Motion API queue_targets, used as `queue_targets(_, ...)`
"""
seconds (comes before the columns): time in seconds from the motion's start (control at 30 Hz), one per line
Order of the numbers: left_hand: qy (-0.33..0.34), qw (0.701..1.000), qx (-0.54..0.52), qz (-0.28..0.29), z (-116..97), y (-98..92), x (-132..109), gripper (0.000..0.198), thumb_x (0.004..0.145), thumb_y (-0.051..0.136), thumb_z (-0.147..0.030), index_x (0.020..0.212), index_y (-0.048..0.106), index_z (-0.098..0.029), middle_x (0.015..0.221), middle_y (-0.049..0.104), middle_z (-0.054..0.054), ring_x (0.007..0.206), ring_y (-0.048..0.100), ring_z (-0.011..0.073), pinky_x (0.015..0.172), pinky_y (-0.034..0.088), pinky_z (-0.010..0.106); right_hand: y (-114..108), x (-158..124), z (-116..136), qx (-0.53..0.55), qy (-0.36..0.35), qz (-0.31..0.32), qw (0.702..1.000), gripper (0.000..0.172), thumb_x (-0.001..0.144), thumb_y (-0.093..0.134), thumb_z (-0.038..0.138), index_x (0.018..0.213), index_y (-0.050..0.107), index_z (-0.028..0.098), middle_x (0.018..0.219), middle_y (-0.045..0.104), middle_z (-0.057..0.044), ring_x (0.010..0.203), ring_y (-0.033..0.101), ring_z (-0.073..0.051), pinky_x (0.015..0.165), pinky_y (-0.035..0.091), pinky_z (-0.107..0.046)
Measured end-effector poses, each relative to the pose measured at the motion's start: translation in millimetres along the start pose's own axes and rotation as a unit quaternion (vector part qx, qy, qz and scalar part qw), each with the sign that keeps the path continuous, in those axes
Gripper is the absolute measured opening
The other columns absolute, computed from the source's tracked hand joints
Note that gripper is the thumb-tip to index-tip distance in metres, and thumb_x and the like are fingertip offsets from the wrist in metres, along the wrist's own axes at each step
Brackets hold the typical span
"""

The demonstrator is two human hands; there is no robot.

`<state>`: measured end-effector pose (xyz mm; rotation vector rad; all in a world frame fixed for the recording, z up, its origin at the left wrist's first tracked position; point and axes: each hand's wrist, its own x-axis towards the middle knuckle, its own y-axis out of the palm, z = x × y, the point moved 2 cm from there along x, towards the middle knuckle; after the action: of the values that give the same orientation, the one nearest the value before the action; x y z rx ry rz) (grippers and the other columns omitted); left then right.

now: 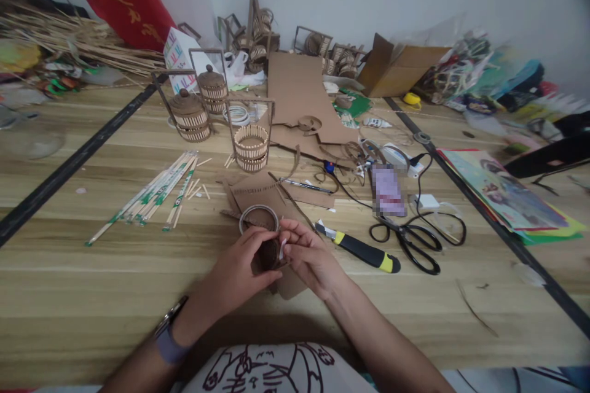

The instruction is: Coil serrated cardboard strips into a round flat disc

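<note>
Close to my body, my left hand point(237, 270) is curled around a small dark-brown round cardboard piece point(268, 254), thumb below and fingers above. At that piece's right edge, my right hand point(310, 256) pinches a small white strip point(282, 249) between thumb and fingers. Just beyond the fingertips lies a roll of tape point(259, 219) on a brown cardboard sheet point(294, 284). A yellow-and-black utility knife point(364, 252) rests to the right of my right hand. Farther off stands a small stick-walled basket point(251, 148) with a tall square handle. My fingers partly hide the round piece.
Wrapped chopsticks point(159, 190) lie to the left. Two lidded baskets point(188, 116) stand behind them. On the right are black scissors point(412, 242), a phone point(388, 190) with cables, and colored paper sheets point(500, 190). A large cardboard sheet point(299, 89) and open box point(401, 67) sit at the back.
</note>
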<state>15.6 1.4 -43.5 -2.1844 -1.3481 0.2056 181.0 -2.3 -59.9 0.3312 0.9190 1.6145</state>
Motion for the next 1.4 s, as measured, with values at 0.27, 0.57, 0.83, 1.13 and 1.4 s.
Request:
queue_targets(0.27, -0.013, 1.0, -0.015, 0.0, -0.2, 0.2, 0.1, 0.051, 0.074, 0.075, -0.014, 0.121, 0.057, -0.024, 0.119, 0.065, 0.008, 0.112, 0.062, 0.0271, 0.096, 0.052, 0.044, 0.6, 0.2, -2.7, -0.001, -0.009, -0.008, 1.0, 0.044, 0.058, 0.088, 0.009, 0.098, 0.074, 0.02, 0.076, 0.067, 0.003, 0.066, 0.06, -0.009, 0.065, 0.047, -0.018)
queue_targets(0.57, -0.034, 0.999, -0.021, -0.009, -2.0, 0.1, -0.4, 0.049, 0.073, 0.076, -0.017, 0.118, 0.058, -0.024, 0.118, 0.066, 0.007, 0.11, 0.063, 0.0275, 0.095, 0.053, 0.045, 3.7, 0.0, -6.8, -0.029, -0.033, -0.015, 0.999, 0.045, 0.056, 0.086, 0.008, 0.097, 0.073, 0.022, 0.077, 0.066, 0.004, 0.067, 0.057, -0.009, 0.064, 0.047, -0.018)
queue_targets(0.83, -0.03, 0.999, -0.033, -0.013, -0.1, 1.9, -2.9, 0.051, 0.071, 0.079, -0.014, 0.117, 0.059, -0.023, 0.117, 0.065, 0.007, 0.11, 0.063, 0.0289, 0.094, 0.054, 0.045, 2.1, -0.9, -5.3, -0.118, -0.088, 0.016, 0.989, 0.048, 0.063, 0.085, 0.013, 0.106, 0.068, 0.026, 0.087, 0.063, 0.001, 0.077, 0.057, -0.013, 0.068, 0.049, -0.022)
queue_targets(1.13, -0.005, 0.999, -0.037, -0.018, 0.1, 1.9, -6.8, 0.055, 0.073, 0.079, -0.012, 0.123, 0.057, -0.025, 0.122, 0.063, 0.008, 0.114, 0.062, 0.0276, 0.096, 0.054, 0.046, -4.1, -3.3, 0.3, -0.238, -0.16, 0.065, 0.956, 0.062, 0.074, 0.083, 0.021, 0.128, 0.055, 0.031, 0.103, 0.06, -0.001, 0.088, 0.057, -0.015, 0.079, 0.047, -0.028)
queue_targets(1.4, 0.014, 0.999, -0.011, -0.036, -3.8, 2.2, -5.1, 0.047, 0.076, 0.076, -0.012, 0.117, 0.058, -0.024, 0.116, 0.065, 0.008, 0.109, 0.064, 0.0276, 0.094, 0.055, 0.045, -5.9, -9.4, 4.9, -0.311, -0.222, 0.031, 0.924, 0.045, 0.075, 0.084, 0.027, 0.115, 0.062, 0.029, 0.095, 0.062, -0.001, 0.085, 0.058, -0.016, 0.08, 0.046, -0.03)
